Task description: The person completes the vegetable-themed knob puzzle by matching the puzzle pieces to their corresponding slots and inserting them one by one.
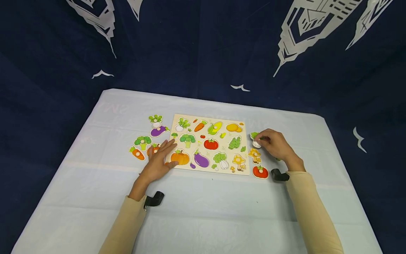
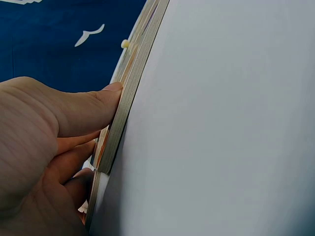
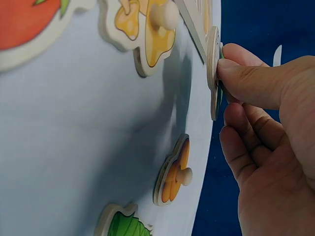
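Observation:
A flat wooden puzzle board printed with vegetables lies on the white table. My left hand rests on its lower left corner with fingers spread; in the left wrist view the thumb presses at the board's edge. Beyond the board's right side, my right hand pinches a bok choy puzzle piece between thumb and fingers. That bok choy piece appears almost edge-on in the right wrist view. Close by lie a mushroom piece and a tomato piece.
Left of the board are knobbed turnip, eggplant, broccoli and carrot pieces. A pumpkin piece is partly behind my left hand. Below my right hand lie an orange-yellow piece and a green piece.

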### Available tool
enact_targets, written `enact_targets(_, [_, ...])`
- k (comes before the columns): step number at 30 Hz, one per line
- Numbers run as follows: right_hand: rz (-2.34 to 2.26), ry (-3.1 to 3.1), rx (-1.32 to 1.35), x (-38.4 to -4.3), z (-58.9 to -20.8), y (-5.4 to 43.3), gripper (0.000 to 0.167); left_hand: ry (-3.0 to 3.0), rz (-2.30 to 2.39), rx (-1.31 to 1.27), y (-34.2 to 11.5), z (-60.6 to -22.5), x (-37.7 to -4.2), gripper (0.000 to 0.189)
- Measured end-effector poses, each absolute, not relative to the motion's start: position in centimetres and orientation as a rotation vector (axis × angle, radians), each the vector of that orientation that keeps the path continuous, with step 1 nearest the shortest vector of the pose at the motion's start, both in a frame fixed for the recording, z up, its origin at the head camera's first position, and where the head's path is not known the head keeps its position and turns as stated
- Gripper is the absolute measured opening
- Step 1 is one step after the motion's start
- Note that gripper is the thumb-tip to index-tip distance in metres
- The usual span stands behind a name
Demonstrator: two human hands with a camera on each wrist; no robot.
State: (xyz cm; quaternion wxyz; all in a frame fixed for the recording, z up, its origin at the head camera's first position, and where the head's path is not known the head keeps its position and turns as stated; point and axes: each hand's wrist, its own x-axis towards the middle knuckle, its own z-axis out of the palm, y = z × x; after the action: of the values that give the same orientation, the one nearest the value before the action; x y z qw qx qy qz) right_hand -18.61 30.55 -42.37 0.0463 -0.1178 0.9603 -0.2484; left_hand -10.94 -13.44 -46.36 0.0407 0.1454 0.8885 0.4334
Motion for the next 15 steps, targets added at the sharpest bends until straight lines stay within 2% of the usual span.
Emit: enact_targets(15, [-0.801,2.903,-0.515,-17.3,-41.5,29.7,0.015,2.714,1.337,0.448,-13.5,-46.6,-11.0,0.069])
